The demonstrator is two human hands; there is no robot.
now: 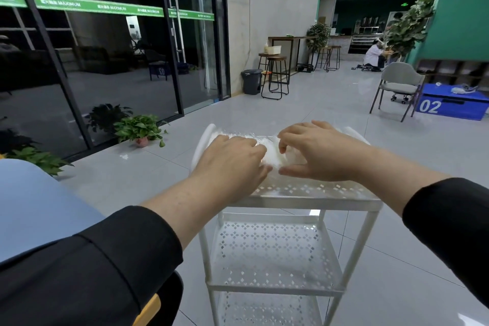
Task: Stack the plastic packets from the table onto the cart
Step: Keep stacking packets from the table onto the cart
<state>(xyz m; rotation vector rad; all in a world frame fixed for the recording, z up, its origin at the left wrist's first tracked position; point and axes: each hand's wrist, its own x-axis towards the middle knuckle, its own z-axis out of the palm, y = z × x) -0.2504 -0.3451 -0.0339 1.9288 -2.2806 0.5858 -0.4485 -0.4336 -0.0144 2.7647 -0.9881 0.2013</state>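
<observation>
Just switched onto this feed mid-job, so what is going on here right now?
A person in black sleeves has both hands on the plastic packets lying on the top shelf of the white cart. The left hand rests on the packets with fingers curled over them; the right hand holds them from the other side, fingers bent onto the plastic. The two lower shelves look bare. The blue table edge shows at the left.

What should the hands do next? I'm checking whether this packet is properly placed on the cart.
Probably let go and draw both hands back. The left hand and right hand both rest on the plastic packet, which already lies on the cart's top shelf, so it seems placed.
</observation>
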